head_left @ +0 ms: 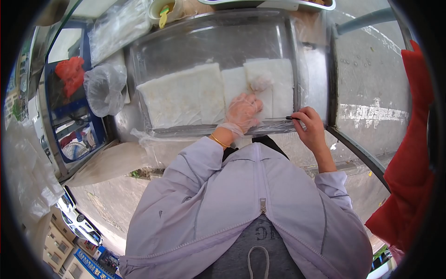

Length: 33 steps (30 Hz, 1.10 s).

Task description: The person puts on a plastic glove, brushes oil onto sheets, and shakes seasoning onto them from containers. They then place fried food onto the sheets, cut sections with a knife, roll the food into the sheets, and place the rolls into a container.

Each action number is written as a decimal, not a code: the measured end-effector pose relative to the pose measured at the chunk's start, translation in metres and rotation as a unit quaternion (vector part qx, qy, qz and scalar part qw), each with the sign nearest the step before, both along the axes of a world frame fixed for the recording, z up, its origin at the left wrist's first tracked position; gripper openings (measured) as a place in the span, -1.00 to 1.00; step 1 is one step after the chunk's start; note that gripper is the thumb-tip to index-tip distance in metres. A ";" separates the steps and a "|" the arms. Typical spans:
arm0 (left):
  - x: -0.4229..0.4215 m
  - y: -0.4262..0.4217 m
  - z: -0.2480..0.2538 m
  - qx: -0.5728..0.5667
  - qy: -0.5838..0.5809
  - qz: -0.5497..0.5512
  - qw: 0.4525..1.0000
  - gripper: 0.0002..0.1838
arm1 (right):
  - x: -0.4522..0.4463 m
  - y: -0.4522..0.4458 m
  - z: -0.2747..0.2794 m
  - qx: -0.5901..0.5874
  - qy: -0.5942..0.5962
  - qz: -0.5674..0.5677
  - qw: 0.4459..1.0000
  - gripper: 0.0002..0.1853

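Note:
Several white, flat, soft-looking slabs (183,95) lie side by side in a shallow metal tray (204,42), with clear plastic around its edges. My left hand (244,110), in a clear plastic glove, rests on the slabs right of the middle, fingers bent and a little apart. Just above it is a pale, crumpled-looking lump (261,83) that I cannot make out. My bare right hand (309,124) pinches the black handle of a thin knife-like tool (289,118) at the tray's near right corner. Its narrow metal end points left toward my left hand.
Left of the tray are a clear plastic bag (104,88) and stacked plastic bags (116,32). A tub (173,10) with a green-and-yellow handled utensil (163,16) stands behind. A metal rail (360,156) and red cloth (404,172) are at the right.

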<state>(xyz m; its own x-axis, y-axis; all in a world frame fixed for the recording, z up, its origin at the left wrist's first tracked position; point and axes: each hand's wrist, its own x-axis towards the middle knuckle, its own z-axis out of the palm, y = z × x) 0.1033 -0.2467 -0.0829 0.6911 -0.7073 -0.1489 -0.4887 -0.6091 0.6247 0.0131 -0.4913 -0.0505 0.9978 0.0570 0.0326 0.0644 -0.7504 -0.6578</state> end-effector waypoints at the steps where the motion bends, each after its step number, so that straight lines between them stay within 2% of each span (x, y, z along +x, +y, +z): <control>1: 0.000 0.000 0.000 0.000 0.001 0.000 1.000 -0.61 | 0.000 0.000 0.000 0.004 0.004 0.004 1.000 -0.82; 14: 0.003 0.002 0.002 -0.004 0.008 -0.008 1.000 -0.61 | 0.000 0.006 -0.001 -0.006 0.008 0.010 1.000 -0.82; 33: 0.004 0.004 0.000 -0.018 0.013 -0.019 1.000 -0.59 | -0.004 0.017 -0.007 0.033 0.005 -0.051 0.998 -0.84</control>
<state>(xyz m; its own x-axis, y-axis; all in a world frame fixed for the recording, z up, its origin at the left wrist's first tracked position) 0.1072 -0.2424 -0.0826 0.6598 -0.7382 -0.1409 -0.4940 -0.5673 0.6589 0.0093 -0.4745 -0.0576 0.9987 -0.0459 0.0237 -0.0158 -0.7079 -0.7062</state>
